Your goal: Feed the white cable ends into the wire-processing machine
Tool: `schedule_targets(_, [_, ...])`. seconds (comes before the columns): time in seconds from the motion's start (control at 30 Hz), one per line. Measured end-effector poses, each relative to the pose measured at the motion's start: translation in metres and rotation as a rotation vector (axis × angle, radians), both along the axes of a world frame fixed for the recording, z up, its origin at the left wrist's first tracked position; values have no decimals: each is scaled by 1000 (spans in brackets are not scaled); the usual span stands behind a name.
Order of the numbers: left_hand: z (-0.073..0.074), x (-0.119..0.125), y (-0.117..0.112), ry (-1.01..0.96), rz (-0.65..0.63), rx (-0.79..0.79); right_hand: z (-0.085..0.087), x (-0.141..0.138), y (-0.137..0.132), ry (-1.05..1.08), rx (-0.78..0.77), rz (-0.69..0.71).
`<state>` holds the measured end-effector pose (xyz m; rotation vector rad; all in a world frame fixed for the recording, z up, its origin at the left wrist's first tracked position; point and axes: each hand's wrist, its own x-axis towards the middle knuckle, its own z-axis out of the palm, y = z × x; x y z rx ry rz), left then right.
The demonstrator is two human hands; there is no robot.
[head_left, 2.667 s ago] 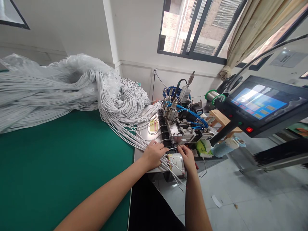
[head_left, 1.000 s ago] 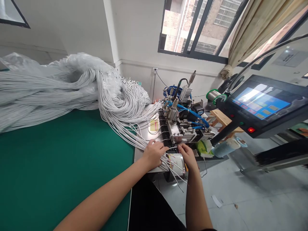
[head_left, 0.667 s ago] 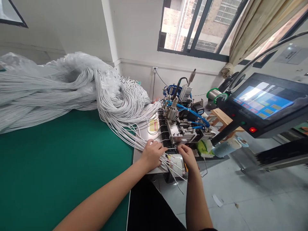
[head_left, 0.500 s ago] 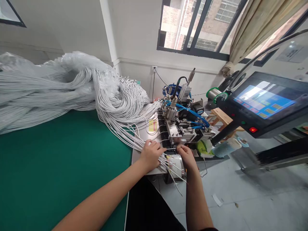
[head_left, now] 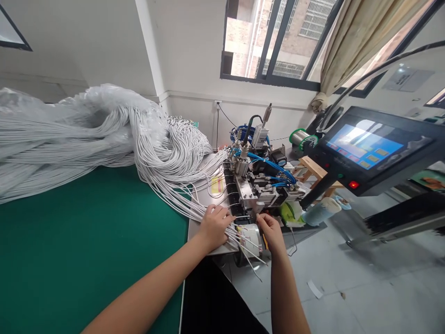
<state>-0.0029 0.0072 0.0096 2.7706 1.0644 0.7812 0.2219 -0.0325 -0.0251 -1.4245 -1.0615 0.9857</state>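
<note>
A thick bundle of white cables (head_left: 186, 206) runs across the metal plate toward the machine (head_left: 250, 185). My left hand (head_left: 215, 227) is closed over the cables near their front ends, and several loose ends (head_left: 255, 260) stick out past it. A single cable (head_left: 242, 216) reaches from my left fingertips into the black holder strip (head_left: 232, 185) on the machine's near edge. Just right of that cable's tip is my right hand (head_left: 271, 230), thumb and forefinger brought together; what they pinch, if anything, is too small to make out. A round white-labelled metal part (head_left: 251, 239) lies below.
A plastic-wrapped heap of cables (head_left: 104, 111) lies on the green tabletop (head_left: 104, 241). At right, a control screen (head_left: 368, 144) stands on an arm. Behind it are a solder wire spool (head_left: 302, 139) and a wooden stand (head_left: 318, 171). A light-blue roll (head_left: 321, 211) sits beside the machine.
My right fingertips have come away slightly to the right of the single cable's end. My left hand stays on the bundle. The whole view has shifted a little.
</note>
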Motion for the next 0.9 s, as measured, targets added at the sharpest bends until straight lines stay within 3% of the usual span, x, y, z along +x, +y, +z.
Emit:
schedule_targets(0.13, [-1, 0, 0, -6, -6, 4, 12, 11, -12, -95, 26, -26])
schedule_targets(0.27, [-2, -1, 1, 2, -7, -9, 30, 21, -27, -208, 22, 35])
schedule_targets(0.53, [-1, -2, -1, 35, 18, -38, 73, 14, -63, -469, -126, 411])
schedule_targets(0.7, [4, -3, -2, 9, 14, -42, 72, 7, -65, -474, -166, 517])
schedule_targets(0.9, [4, -3, -2, -6, -10, -26, 65, 5, -57, -404, -46, 329])
